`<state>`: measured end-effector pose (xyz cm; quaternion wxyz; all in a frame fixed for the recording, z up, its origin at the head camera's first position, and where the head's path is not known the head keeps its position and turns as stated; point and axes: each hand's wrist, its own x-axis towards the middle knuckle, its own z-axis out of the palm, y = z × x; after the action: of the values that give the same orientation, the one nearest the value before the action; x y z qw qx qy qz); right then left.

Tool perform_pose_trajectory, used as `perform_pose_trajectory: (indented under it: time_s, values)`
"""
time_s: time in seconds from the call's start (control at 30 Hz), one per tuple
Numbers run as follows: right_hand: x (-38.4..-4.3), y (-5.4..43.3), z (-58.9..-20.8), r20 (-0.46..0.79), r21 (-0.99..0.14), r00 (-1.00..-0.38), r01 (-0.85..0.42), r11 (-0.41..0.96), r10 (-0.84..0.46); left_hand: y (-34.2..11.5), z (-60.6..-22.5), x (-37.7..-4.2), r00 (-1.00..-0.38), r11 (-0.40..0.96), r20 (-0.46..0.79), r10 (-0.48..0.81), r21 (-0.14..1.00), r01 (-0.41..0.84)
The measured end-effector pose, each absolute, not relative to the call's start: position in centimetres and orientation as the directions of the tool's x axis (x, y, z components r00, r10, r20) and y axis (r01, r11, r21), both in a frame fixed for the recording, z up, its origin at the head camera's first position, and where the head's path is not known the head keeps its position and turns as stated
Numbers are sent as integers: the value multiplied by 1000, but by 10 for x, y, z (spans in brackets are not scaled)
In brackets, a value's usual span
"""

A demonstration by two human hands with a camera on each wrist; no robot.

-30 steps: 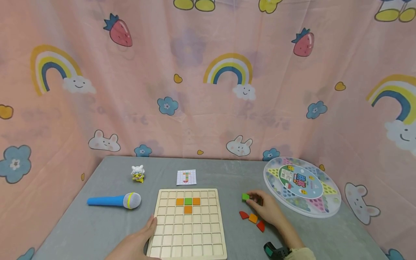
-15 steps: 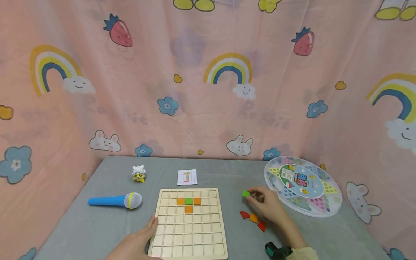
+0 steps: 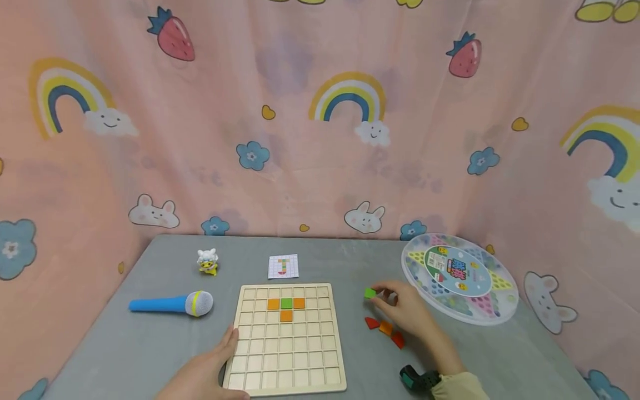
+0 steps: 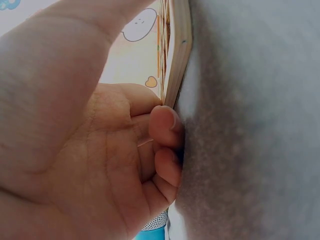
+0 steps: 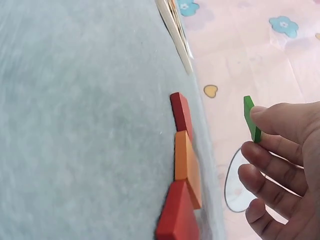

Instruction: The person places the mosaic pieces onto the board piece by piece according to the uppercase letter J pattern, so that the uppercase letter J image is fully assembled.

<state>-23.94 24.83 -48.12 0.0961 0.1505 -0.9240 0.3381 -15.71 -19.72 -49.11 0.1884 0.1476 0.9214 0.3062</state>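
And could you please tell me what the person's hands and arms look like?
Both the left hand and the right hand are bare, with no gloves visible. The right arm wears a pale yellow sleeve, with a black device bearing a green patch at the wrist. The left forearm is out of the head view, so its sleeve cannot be told.

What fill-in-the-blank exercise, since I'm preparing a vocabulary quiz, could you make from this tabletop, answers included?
1. The right hand pinches a small tile coloured ____.
2. The left hand touches the grid board, which bears one green tile and ____ orange tiles.
3. Between two red pieces lies a loose square coloured ____.
4. In the head view, the toy microphone lies to the ____ of the board.

Missing words: green; three; orange; left.
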Motion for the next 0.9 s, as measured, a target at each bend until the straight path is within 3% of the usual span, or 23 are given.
perform_pose_trajectory:
  time_s: [0.5, 0.9]
  values:
    - [-239, 216, -465, 242, -659, -955, -292, 693, -172, -197, -491, -158, -889, 783, -282, 360, 610, 123]
    - [-233, 153, -460, 290, -686, -933, -359, 633, -215, -197, -490, -157, -892, 781, -256, 373, 605, 153]
